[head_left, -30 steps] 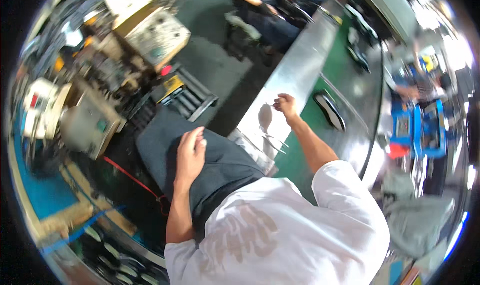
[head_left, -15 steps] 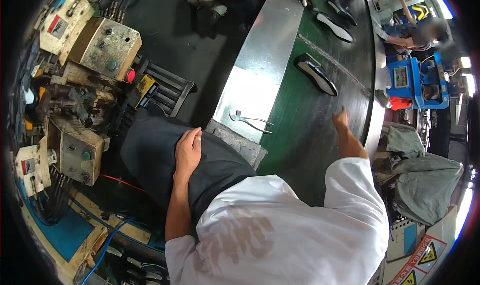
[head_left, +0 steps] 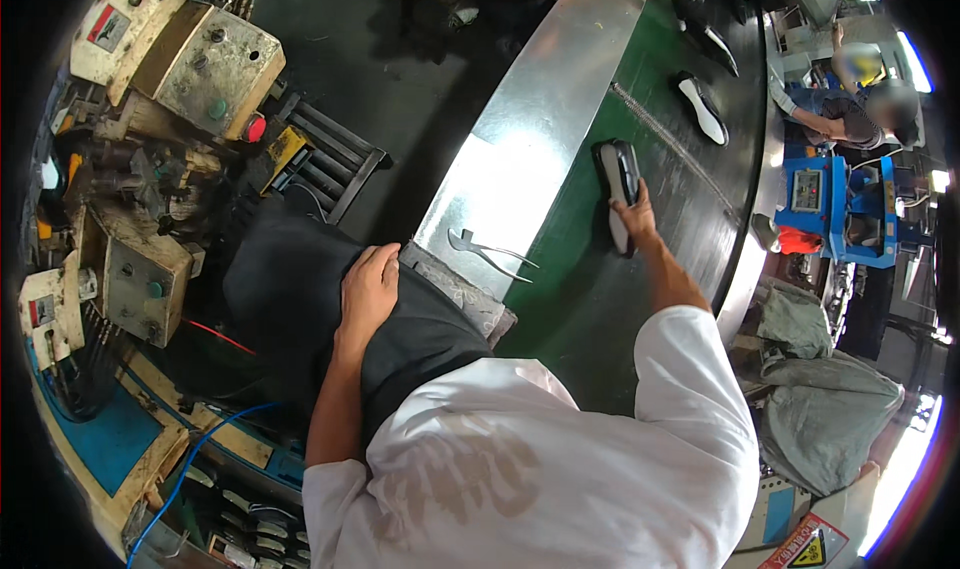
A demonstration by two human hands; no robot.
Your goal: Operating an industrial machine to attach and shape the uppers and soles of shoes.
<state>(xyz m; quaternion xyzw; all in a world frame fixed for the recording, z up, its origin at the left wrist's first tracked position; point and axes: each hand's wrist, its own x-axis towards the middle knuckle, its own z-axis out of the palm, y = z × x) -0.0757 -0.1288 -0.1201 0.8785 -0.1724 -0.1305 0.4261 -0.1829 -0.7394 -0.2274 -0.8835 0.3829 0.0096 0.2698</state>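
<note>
My right hand (head_left: 632,216) is closed around the lower end of a black shoe (head_left: 620,174) that lies on its side on the green conveyor belt (head_left: 575,309). Its pale sole faces left. Resting flat on my dark-covered thigh, my left hand (head_left: 370,289) holds nothing. Pincers (head_left: 488,252) with a metal head and long handles lie at the metal ledge's near end, beside a grey patterned cloth pad (head_left: 455,294). Farther up the belt is another black shoe (head_left: 704,109), its white sole showing.
A long metal ledge (head_left: 540,84) borders the belt on the left. At its far end, a co-worker's dark-gloved hand (head_left: 690,11) is by another shoe (head_left: 722,51). Soiled machine boxes (head_left: 215,69) stand left; a blue machine (head_left: 840,209) and grey cloth cover (head_left: 835,409) are right.
My right hand has reached forward and left and taken hold of the black shoe, which now stands more lengthwise. My left hand stays on my thigh. The view has shifted slightly.
</note>
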